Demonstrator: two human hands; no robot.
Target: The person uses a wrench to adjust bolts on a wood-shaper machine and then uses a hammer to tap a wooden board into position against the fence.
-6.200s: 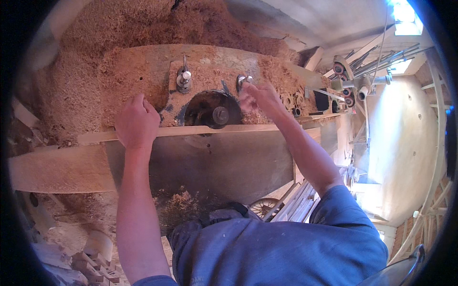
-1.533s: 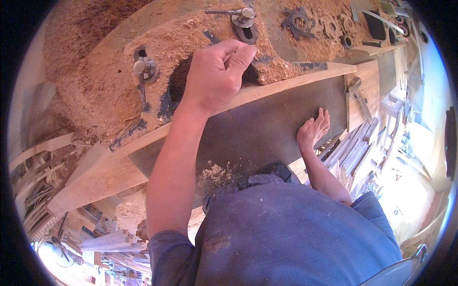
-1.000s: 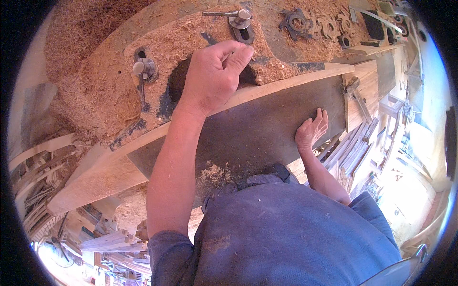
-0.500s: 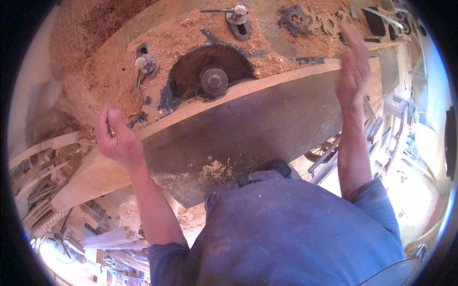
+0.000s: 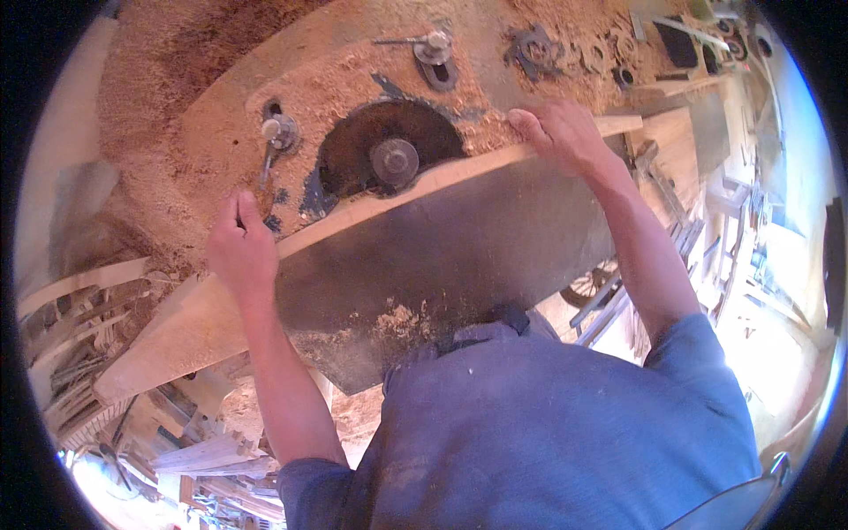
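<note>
Strip of pale, narrow wood (image 5: 459, 171) slants near-left to far-right, bare left hand (image 5: 240, 252) and bare right hand (image 5: 570, 137) curled toward opposite ends, grips I can't confirm.

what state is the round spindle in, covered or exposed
Exposed: the round spindle shows in the dark opening, with nothing covering it, and the wood strip runs along its near side. Cannot tell if it spins.

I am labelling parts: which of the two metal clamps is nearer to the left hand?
The left clamp, whose lever points down the picture, toward the left hand. The right clamp is farther away, and its lever points to the left.
</note>
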